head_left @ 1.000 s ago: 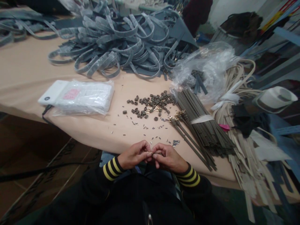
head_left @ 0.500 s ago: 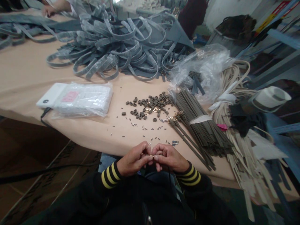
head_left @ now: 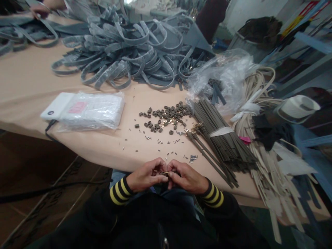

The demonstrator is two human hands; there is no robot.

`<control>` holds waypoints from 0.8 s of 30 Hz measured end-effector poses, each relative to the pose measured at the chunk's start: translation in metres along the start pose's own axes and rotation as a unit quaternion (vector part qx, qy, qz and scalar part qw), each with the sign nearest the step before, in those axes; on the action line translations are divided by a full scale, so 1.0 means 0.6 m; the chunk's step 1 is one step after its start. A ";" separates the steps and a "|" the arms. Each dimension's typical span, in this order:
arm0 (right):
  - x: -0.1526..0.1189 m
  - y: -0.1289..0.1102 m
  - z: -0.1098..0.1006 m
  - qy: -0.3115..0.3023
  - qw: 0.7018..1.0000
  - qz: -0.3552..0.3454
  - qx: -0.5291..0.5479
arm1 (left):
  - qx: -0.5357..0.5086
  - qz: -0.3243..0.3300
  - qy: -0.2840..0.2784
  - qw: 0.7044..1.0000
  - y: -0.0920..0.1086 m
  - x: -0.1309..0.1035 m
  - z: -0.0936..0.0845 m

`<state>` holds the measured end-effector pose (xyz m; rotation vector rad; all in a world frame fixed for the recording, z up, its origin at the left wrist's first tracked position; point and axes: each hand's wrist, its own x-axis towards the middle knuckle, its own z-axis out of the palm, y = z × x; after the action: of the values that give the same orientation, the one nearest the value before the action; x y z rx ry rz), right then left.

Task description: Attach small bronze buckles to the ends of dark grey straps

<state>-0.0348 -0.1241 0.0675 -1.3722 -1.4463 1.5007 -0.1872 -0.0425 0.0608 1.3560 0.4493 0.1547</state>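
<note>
My left hand (head_left: 147,176) and my right hand (head_left: 188,177) meet at the table's front edge, fingertips pinched together. Between them is a small gold-coloured buckle (head_left: 165,173) with dark material beside it; the fingers hide most of it. Just beyond the hands lie scattered tiny metal pieces (head_left: 167,154) and a little heap of blue-grey bits (head_left: 193,158). Farther in is a pile of dark olive strap loops (head_left: 178,110) with some gold buckles (head_left: 168,122) among them. To the right, a few olive straps with buckles (head_left: 204,151) lie beside a tied bundle of straps (head_left: 220,133).
A white device (head_left: 58,105) with a cable and a plastic-wrapped packet (head_left: 95,110) stand left. Blue-grey straps (head_left: 145,52) are heaped at the back. A clear plastic bag (head_left: 225,76) and beige straps (head_left: 259,86) lie right. Another person's hand (head_left: 41,10) is at far left.
My fingers have shifted around the buckle, the left ones curling more, and dark material now shows beside it. The thin dark strip below my right hand is no longer visible. The other person's hand moved left.
</note>
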 end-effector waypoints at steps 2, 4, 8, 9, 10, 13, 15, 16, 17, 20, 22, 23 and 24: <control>-0.001 0.001 0.000 -0.010 1.000 0.000 0.004 | -0.072 -0.020 -0.032 0.997 0.004 -0.002 -0.005; -0.002 0.000 -0.002 -0.013 1.000 -0.001 -0.012 | -0.121 -0.028 -0.038 0.991 0.002 -0.002 -0.009; -0.004 -0.006 -0.007 -0.003 1.000 0.005 -0.030 | -0.177 -0.028 -0.026 0.983 -0.010 -0.002 -0.017; -0.005 -0.006 -0.008 0.000 1.000 0.008 -0.027 | -0.186 -0.030 -0.021 0.982 -0.013 -0.002 -0.018; -0.006 -0.006 -0.008 0.004 1.000 0.012 -0.020 | -0.195 -0.032 -0.014 0.980 -0.015 -0.001 -0.019; -0.005 -0.001 -0.008 0.003 0.999 0.014 0.029 | -0.220 -0.031 0.005 0.975 -0.018 -0.001 -0.021; -0.003 0.003 -0.008 -0.007 0.997 0.017 0.072 | -0.222 -0.026 0.017 0.975 -0.017 -0.001 -0.021; -0.001 0.005 -0.008 -0.012 0.996 0.021 0.088 | -0.219 -0.024 0.020 0.975 -0.017 -0.001 -0.021; 0.001 0.006 -0.007 -0.015 0.995 0.028 0.097 | -0.214 -0.023 0.018 0.976 -0.016 -0.001 -0.020; 0.005 0.003 -0.004 0.002 0.996 0.041 0.077 | -0.213 -0.026 0.006 0.977 -0.015 0.000 -0.018; 0.005 -0.003 -0.003 0.019 0.999 0.027 0.038 | -0.228 -0.028 -0.002 0.973 -0.015 -0.001 -0.017; 0.004 -0.007 -0.003 0.022 0.999 0.015 0.016 | -0.237 -0.028 -0.005 0.971 -0.016 -0.001 -0.017; 0.003 -0.011 -0.004 0.023 1.000 0.003 -0.006 | -0.246 -0.028 -0.008 0.969 -0.016 -0.001 -0.016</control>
<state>-0.0343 -0.1203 0.0735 -1.4102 -1.4268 1.4563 -0.1930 -0.0361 0.0503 0.8549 0.4020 0.1952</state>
